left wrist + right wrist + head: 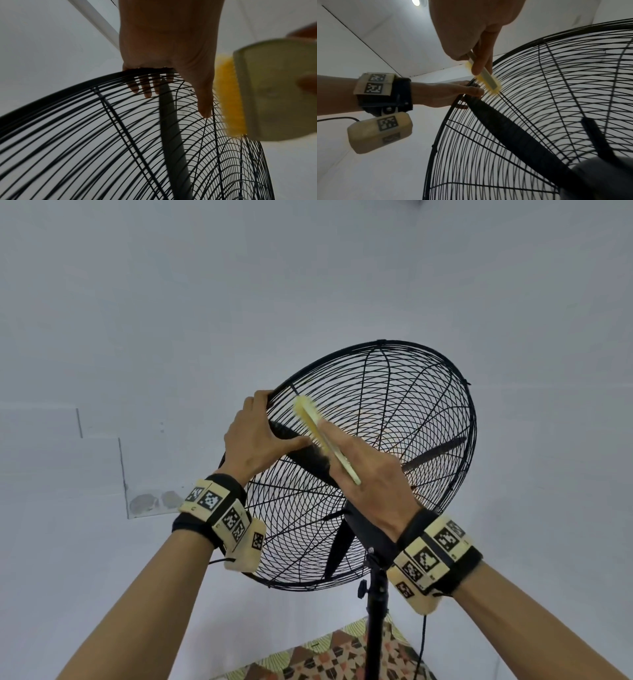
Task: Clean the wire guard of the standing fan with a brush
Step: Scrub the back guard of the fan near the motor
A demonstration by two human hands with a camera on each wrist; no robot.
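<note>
The black wire guard (394, 422) of the standing fan fills the middle of the head view, seen from behind and tilted. My left hand (255, 436) grips its rim at the upper left, fingers curled over the edge (145, 88), thumb lying on the wires. My right hand (363, 470) holds a pale yellow brush (317, 429), index finger stretched along its back. The yellow bristles (228, 97) press on the wires just right of my left thumb. In the right wrist view the brush (488, 79) lies against the guard (539, 108) near the rim.
A dark fan blade (513, 128) sits behind the wires under the brush. The black pole (376, 621) and motor housing (363, 529) stand below my right wrist. A cable (423, 642) hangs beside the pole. A patterned mat (335, 655) lies on the floor. White walls surround.
</note>
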